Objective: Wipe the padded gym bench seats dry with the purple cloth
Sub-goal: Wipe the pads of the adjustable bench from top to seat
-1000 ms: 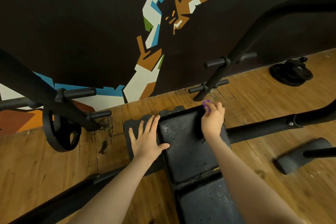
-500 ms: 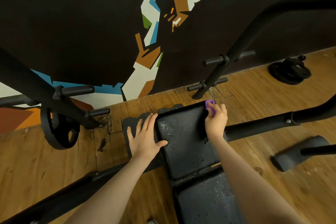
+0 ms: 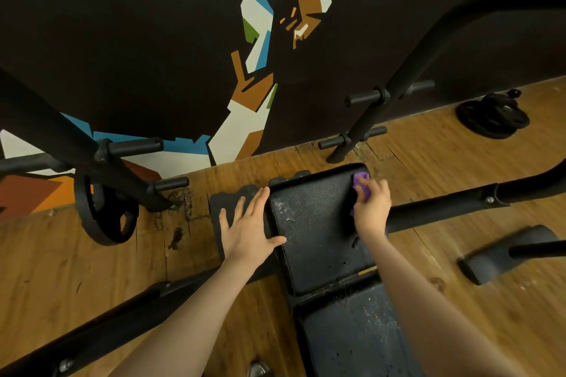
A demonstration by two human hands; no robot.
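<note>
Wood floor lies under our black seat pad (image 3: 315, 223), where our right hand (image 3: 372, 211) squeezes the purple cloth (image 3: 361, 185) at the far right corner and our flat left hand (image 3: 248, 232) steadies the left edge, so we might miss drops in the middle.

Most of the crumpled purple cloth (image 3: 361, 185) is hidden beneath the right hand (image 3: 371, 208), so its full extent cannot be told. The lower black padded bench seat (image 3: 352, 333) is cut off by the bottom edge. The black curved steel frame tube (image 3: 459, 21) is cut off at the right edge. The stacked black weight plates (image 3: 493, 118) are blurred.
</note>
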